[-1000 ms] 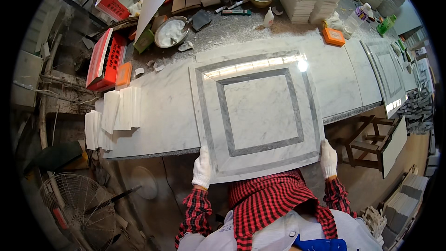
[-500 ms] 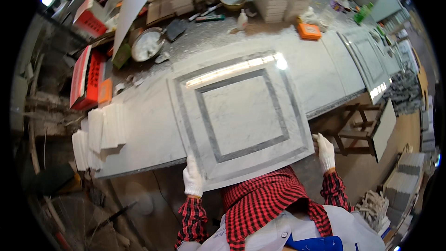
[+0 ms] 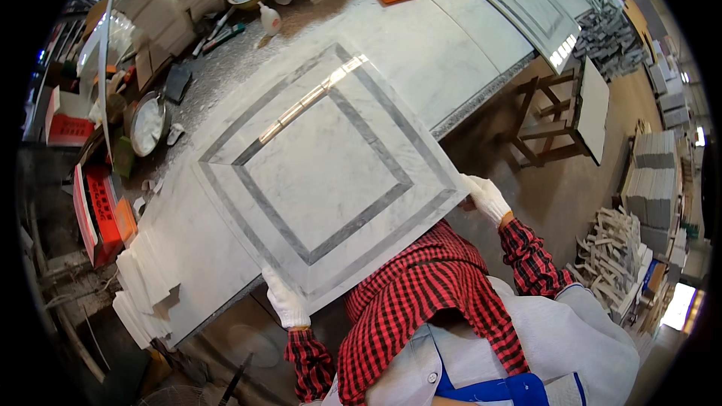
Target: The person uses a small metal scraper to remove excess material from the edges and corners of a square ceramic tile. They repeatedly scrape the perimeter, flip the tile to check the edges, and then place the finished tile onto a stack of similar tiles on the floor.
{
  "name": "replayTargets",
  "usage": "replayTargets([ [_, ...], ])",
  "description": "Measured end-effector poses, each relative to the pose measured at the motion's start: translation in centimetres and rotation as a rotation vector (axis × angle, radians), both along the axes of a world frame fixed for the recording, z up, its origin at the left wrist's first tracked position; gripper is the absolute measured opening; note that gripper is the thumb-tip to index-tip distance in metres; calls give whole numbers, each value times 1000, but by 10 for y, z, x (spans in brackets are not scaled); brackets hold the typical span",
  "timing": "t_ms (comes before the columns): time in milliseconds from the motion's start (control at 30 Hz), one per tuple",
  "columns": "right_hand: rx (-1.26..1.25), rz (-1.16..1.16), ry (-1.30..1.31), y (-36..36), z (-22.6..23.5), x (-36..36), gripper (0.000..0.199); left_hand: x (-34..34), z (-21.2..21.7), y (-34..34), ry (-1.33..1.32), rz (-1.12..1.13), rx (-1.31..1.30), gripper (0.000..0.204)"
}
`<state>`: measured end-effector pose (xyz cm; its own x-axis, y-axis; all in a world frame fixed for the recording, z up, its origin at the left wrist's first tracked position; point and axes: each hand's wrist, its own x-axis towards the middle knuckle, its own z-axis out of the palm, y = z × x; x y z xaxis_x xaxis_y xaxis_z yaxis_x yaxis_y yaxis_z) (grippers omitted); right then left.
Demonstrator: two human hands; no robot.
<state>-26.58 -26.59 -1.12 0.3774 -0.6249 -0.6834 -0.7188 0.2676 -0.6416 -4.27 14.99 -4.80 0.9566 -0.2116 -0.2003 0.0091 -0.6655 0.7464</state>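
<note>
The left hand [image 3: 286,301] and right hand [image 3: 487,200] grasped the near-left and near-right corners of the marble panel [image 3: 320,173], which overhung the near edge of the workbench [image 3: 218,79], its grey bands [image 3: 359,222] apparently fully laid, with neither corner released.

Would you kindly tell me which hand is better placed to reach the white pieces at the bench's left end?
The left hand, I'd judge: it touches the panel on the side toward the white pieces. The right hand, at the panel's right corner, looks farther from them.
</note>
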Motion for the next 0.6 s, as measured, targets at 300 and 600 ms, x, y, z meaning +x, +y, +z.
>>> replayTargets([
  [300, 411, -366, -353, -3, 17, -1, 69, 13, 26, -23, 446, 422, -372, 56],
  [600, 585, -128, -433, -9, 40, -15, 66, 10, 26, -30, 289, 356, -230, 72],
])
